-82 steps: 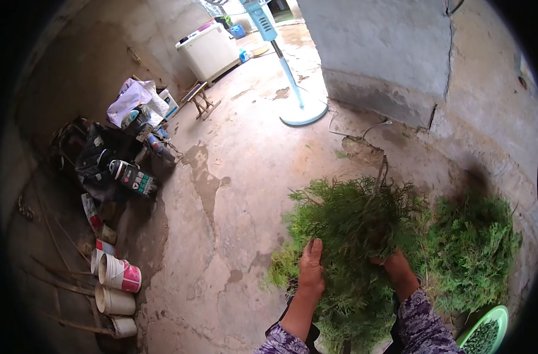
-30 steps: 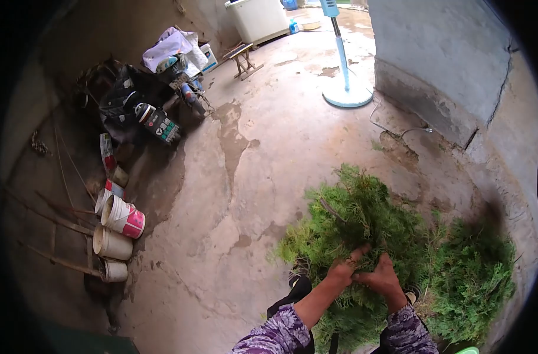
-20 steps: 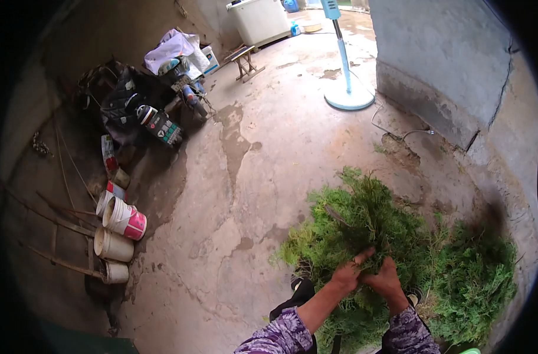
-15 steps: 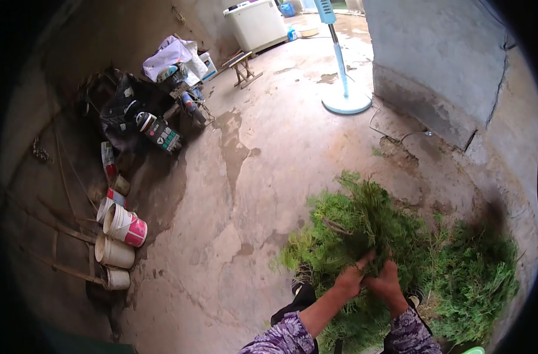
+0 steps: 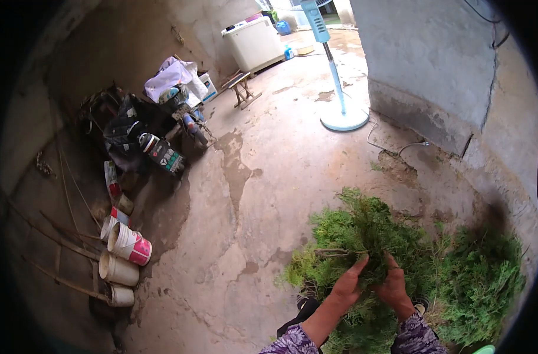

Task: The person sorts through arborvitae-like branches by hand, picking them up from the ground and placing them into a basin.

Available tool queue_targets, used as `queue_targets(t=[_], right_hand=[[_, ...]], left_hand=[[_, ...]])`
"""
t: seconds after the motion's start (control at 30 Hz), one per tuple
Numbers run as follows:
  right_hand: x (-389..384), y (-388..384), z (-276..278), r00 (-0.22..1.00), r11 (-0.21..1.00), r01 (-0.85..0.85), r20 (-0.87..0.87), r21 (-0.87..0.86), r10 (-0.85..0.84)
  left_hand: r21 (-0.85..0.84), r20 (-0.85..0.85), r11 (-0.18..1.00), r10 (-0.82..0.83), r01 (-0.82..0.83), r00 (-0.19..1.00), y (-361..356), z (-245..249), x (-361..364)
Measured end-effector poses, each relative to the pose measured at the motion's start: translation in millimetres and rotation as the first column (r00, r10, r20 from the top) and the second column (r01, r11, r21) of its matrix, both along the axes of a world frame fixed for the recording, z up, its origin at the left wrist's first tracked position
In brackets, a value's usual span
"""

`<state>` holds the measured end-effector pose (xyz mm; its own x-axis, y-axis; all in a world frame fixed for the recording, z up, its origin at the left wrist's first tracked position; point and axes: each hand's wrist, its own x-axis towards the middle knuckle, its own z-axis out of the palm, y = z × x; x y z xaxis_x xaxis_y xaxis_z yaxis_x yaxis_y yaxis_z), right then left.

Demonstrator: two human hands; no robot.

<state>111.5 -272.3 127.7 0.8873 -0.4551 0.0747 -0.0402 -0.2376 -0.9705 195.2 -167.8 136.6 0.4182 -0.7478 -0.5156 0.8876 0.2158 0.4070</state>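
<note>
A large heap of green, feathery evergreen branches (image 5: 334, 227) lies on the floor before me, between and beyond my feet. My left hand (image 5: 347, 283) grips sprigs at its near side, thumb pointing up and fingers partly hidden in the foliage. Close by on the right, my right hand (image 5: 394, 285) is curled round the same bunch, its fingertips hidden. A bare brown twig (image 5: 333, 252) sticks out leftward just above my left thumb. More cut greenery (image 5: 481, 286) is piled to the right, near the wall.
A pale blue stand fan (image 5: 344, 120) stands ahead, its cord (image 5: 372, 141) trailing to the right wall. Several buckets (image 5: 120, 267) line the left side, near a parked two-wheeler (image 5: 163, 154). Further back are a small wooden stool (image 5: 240, 88) and a white washing machine (image 5: 254, 44).
My hands have moved a little apart, with the thumbs now raised. The bare twig has swung to lie more level. The view has tilted up slightly.
</note>
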Motion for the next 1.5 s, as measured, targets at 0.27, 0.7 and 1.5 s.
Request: queue_targets(t=[0.27,0.7,1.5], right_hand=[[-12,-12,-6,0.997,0.880,-0.012,-0.070,-0.475,-0.024],[-50,-53,20,0.939,0.901,0.083,-0.269,-0.425,-0.213],[-326,-416,-101,-0.205,0.654,0.227,-0.692,-0.722,-0.693]], left_hand=[[0.111,0.105,0.870,0.470,-0.480,0.877,16,-9,42],[0.047,0.914,0.782,0.217,-0.621,0.342,10,23,22],[0.613,0.788,0.752,-0.602,-0.241,0.127,-65,-15,-51]])
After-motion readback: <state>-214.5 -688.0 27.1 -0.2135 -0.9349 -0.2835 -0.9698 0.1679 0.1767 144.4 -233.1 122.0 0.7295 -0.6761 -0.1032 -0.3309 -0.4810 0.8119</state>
